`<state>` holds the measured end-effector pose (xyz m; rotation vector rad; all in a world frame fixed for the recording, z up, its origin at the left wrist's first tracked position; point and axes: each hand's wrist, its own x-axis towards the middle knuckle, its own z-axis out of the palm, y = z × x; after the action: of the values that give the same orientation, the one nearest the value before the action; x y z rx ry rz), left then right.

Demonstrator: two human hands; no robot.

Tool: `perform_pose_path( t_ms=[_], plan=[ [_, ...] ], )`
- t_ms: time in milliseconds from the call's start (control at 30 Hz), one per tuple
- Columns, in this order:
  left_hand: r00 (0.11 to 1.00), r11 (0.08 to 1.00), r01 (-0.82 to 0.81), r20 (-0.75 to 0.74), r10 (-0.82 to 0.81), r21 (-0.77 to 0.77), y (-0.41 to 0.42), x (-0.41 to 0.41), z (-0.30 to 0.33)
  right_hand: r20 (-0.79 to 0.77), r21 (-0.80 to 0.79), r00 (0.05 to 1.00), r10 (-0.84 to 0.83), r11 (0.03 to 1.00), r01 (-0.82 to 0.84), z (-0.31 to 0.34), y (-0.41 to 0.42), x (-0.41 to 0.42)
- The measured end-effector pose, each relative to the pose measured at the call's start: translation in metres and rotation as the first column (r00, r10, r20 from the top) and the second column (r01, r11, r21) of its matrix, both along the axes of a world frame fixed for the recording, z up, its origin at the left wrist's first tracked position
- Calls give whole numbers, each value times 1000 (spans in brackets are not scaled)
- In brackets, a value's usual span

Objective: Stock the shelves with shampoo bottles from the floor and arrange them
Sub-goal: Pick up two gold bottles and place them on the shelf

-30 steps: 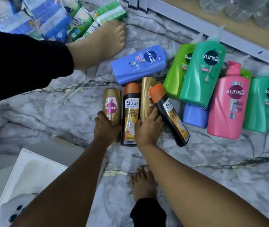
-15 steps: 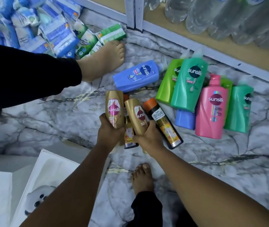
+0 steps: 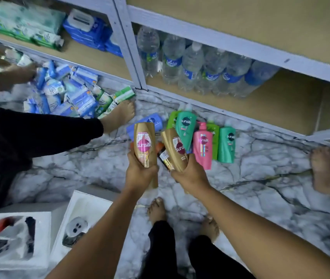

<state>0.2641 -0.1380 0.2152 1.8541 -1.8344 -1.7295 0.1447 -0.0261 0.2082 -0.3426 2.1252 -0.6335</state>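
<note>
My left hand (image 3: 140, 174) grips a gold Sunsilk bottle (image 3: 144, 143) by its lower end, held up over the floor. My right hand (image 3: 189, 174) grips a second gold Sunsilk bottle (image 3: 174, 149), tilted left. Beneath them a black bottle with an orange cap (image 3: 162, 155) lies on the marble floor, mostly hidden. Further back lie a blue bottle (image 3: 152, 122), two teal bottles (image 3: 186, 127) (image 3: 227, 144), a pink pump bottle (image 3: 202, 146) and green bottles (image 3: 213, 130). The bottom shelf (image 3: 270, 101) holds water bottles (image 3: 190, 67).
Another person's leg and bare foot (image 3: 120, 115) stand at left by a pile of blue and green packets (image 3: 69, 93); their hands (image 3: 3, 65) reach there. White boxes (image 3: 19, 238) sit at lower left. A third foot (image 3: 323, 170) is at right. My feet (image 3: 157, 208) are below.
Both hands have lifted the two gold bottles off the floor and raised them. My view has tilted up, so the shelves and water bottles show more.
</note>
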Motion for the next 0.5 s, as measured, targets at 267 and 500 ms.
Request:
perform_pose_path(
  t_ms=[267, 500],
  plan=[
    [993, 999, 33, -115, -34, -17, 51, -50, 126, -32, -31, 994, -104, 994, 103, 132, 61, -35],
    [984, 995, 79, -158, -87, -54, 101, -84, 242, -87, -102, 978, -192, 978, 183, 242, 118, -63]
  ],
)
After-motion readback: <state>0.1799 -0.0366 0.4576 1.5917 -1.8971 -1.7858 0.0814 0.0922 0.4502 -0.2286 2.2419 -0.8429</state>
